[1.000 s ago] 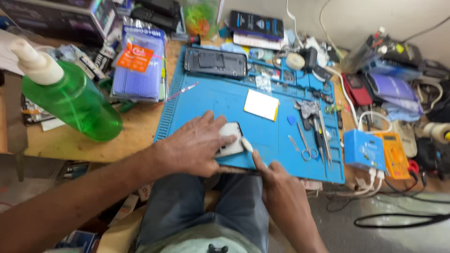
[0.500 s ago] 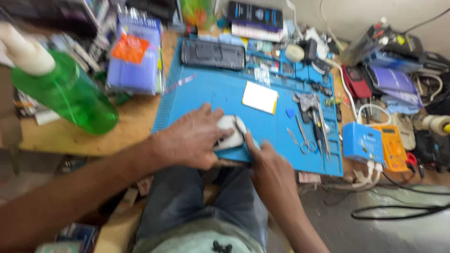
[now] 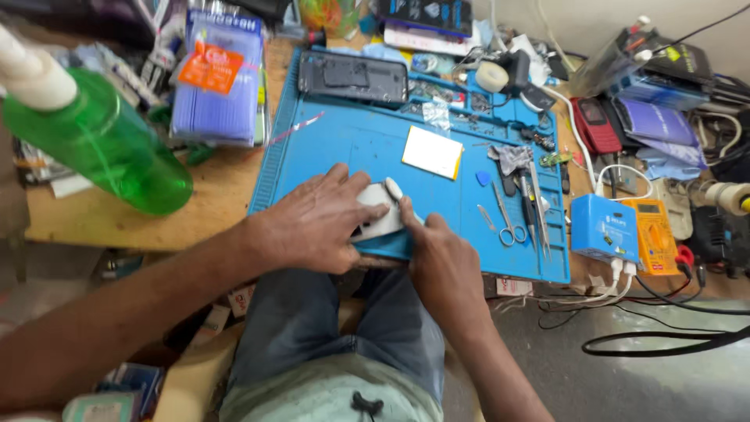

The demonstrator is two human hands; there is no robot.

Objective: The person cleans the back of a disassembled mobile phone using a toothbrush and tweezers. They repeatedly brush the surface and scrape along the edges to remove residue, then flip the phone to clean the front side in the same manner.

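Note:
My left hand (image 3: 312, 223) lies flat over a white phone-shaped piece (image 3: 380, 216) at the near edge of the blue work mat (image 3: 359, 144), pressing it down. My right hand (image 3: 441, 262) sits just right of it, thumb and fingertips closed on the piece's right end. Most of the white piece is hidden under my fingers.
A dark phone frame (image 3: 355, 76) lies at the mat's far side, a white-yellow card (image 3: 432, 151) mid-mat, scissors (image 3: 512, 230) and tweezers (image 3: 537, 205) to the right. A green bottle (image 3: 86, 133) stands left. A blue box (image 3: 603, 228) and orange multimeter (image 3: 655, 234) sit right, with cables.
The view has shifted down and closer. Both hands stay on the white piece at the mat's near edge, with the right thumb moved slightly along its end.

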